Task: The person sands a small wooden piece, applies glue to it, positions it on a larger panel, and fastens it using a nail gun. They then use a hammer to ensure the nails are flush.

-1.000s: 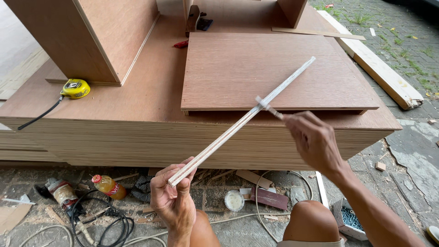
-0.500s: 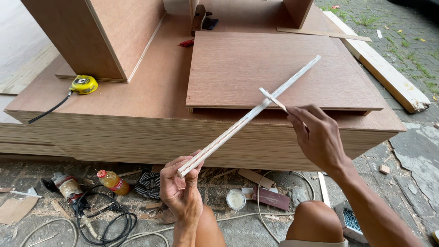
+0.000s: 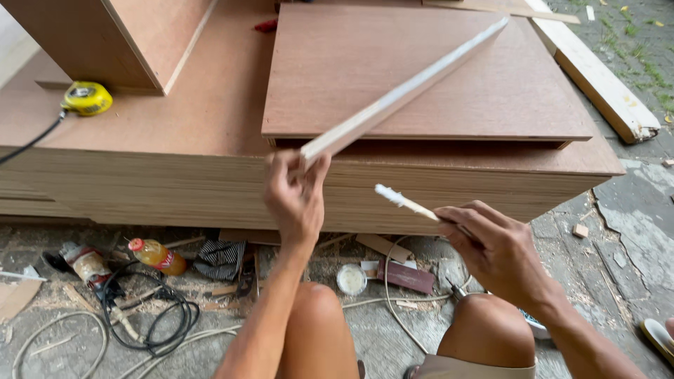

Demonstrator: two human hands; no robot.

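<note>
My left hand (image 3: 296, 196) grips the near end of a long pale wood strip (image 3: 407, 90). The strip slants up and to the right over a brown plywood panel (image 3: 421, 70) lying on a thick stack of plywood sheets (image 3: 175, 175). My right hand (image 3: 498, 249) holds a small white-tipped stick (image 3: 404, 201), like a glue brush, pointing left below the strip and clear of it. My knees show at the bottom of the head view.
A yellow tape measure (image 3: 87, 98) lies on the stack at left, beside an upright plywood box (image 3: 105, 35). A pale plank (image 3: 597, 77) lies at right. On the ground sit an orange bottle (image 3: 156, 255), black cables (image 3: 147, 316), a small white lid (image 3: 351, 278) and wood scraps.
My right hand drew the stick off the strip and down toward me. My left hand rose with the strip's near end, closer to the stack.
</note>
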